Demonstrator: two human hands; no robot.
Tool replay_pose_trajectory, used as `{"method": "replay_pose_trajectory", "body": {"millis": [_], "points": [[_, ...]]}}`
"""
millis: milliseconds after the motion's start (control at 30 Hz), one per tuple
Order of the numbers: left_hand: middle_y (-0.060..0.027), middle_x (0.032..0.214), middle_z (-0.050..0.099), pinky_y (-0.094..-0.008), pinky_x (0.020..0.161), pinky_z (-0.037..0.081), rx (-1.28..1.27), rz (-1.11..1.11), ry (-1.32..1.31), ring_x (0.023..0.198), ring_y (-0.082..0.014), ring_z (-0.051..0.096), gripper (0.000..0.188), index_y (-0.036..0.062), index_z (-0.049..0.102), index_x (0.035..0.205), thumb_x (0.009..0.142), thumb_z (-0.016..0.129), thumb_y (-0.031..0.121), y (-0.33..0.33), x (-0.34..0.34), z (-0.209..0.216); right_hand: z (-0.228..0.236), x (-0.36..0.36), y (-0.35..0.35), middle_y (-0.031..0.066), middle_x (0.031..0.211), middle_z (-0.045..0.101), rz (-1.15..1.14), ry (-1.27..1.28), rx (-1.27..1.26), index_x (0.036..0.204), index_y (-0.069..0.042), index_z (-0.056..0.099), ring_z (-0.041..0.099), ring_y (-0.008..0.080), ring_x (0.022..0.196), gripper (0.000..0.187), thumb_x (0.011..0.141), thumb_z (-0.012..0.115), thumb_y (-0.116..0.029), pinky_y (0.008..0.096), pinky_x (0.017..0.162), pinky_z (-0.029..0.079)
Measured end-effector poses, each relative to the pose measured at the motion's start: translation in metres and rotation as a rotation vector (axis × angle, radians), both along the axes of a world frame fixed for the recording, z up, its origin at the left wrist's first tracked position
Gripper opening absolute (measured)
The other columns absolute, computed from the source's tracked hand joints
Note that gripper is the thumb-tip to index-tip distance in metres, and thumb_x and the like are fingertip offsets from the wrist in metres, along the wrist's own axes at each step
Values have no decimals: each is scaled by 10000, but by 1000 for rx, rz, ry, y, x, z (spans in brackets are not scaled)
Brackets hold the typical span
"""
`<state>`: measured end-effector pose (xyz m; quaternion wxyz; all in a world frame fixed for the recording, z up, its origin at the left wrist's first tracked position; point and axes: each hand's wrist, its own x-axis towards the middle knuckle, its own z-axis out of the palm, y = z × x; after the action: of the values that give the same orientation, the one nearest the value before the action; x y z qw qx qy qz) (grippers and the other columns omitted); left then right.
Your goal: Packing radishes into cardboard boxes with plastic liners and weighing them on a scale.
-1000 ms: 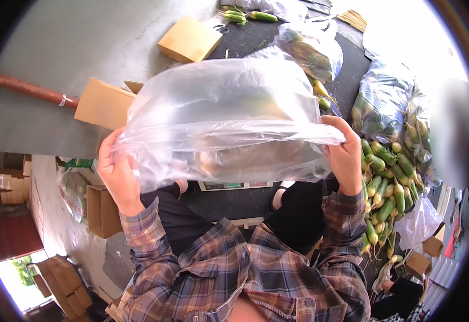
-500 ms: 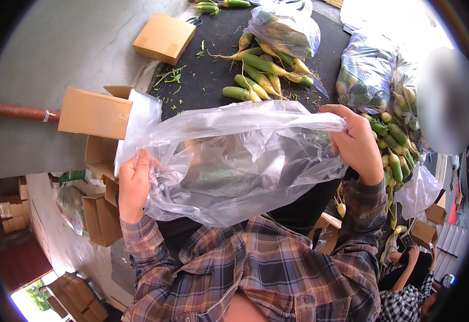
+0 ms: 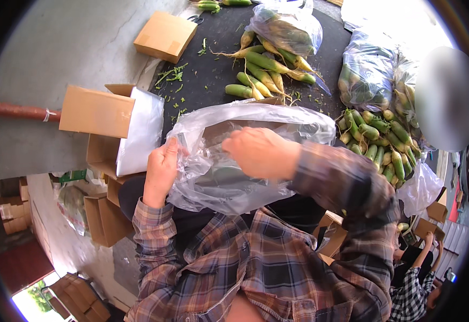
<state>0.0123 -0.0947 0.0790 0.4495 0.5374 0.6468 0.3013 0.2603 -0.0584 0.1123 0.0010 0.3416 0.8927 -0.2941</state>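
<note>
A clear plastic bag [image 3: 226, 201] is spread wide in front of me, its mouth facing up. My left hand [image 3: 161, 167] pinches the bag's left edge between thumb and fingers. Over the bag's mouth is my right hand [image 3: 261, 153], smeared by motion, its fingers pointing left; whether they grip the film I cannot make out. A strip of brown cardboard [image 3: 271, 101] shows just behind the bag's far rim. Beyond it, green-and-white radishes [image 3: 264, 72] lie on a dark mat [image 3: 213, 70].
Bagged radishes [image 3: 288, 32] and more bags [image 3: 366, 72] stand far off and to the right, beside a radish pile [image 3: 382, 139]. At left, an open carton [image 3: 97, 111] has plastic sheets [image 3: 142, 129] over it. A closed box [image 3: 165, 36] sits farther back. Another person [image 3: 414, 290] is at lower right.
My right hand has let go of the bag's right edge and swung left over its mouth. My left hand has shifted slightly right with the bag's edge. The bag has narrowed.
</note>
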Motion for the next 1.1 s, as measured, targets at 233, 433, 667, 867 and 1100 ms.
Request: {"method": "replay_pose_trajectory", "body": {"millis": [233,433,667,867,1100], "points": [[60,502,365,-250,459,299,29,29,-39,486,-40,350,487,9,685,878,1004,381,369,10,-5,-7,-163,-44,68,170,1220,573,57,-317,-378,1174,-69,615,532,303,1146,442,859,498,-356,413,969,403],[18,504,433,-270,486,354,-136,104,16,486,-75,415,514,19,692,881,999,369,400,47,-28,-59,-210,-37,86,186,1261,548,-59,-501,-309,1334,-104,479,508,328,1183,824,715,588,-637,432,1015,365],[-203,850,650,-435,743,461,-104,180,474,833,-387,609,546,23,658,867,970,350,462,66,-53,-149,-238,-45,110,172,1189,598,161,-276,-419,1242,-99,554,552,323,1129,645,761,596,-527,421,977,404],[-163,828,603,-472,691,456,215,56,753,804,-384,589,315,51,637,816,911,510,324,76,-22,-142,-203,-58,93,163,1162,614,197,-534,-257,1181,-93,591,562,320,1115,549,786,590,-474,421,954,425],[-22,942,675,-295,615,497,-336,414,-535,712,-139,627,352,62,543,1230,889,524,145,103,-72,-158,-91,-76,-11,69,933,649,-16,-29,112,1009,-107,628,610,266,931,329,804,641,-365,447,759,475]]}}
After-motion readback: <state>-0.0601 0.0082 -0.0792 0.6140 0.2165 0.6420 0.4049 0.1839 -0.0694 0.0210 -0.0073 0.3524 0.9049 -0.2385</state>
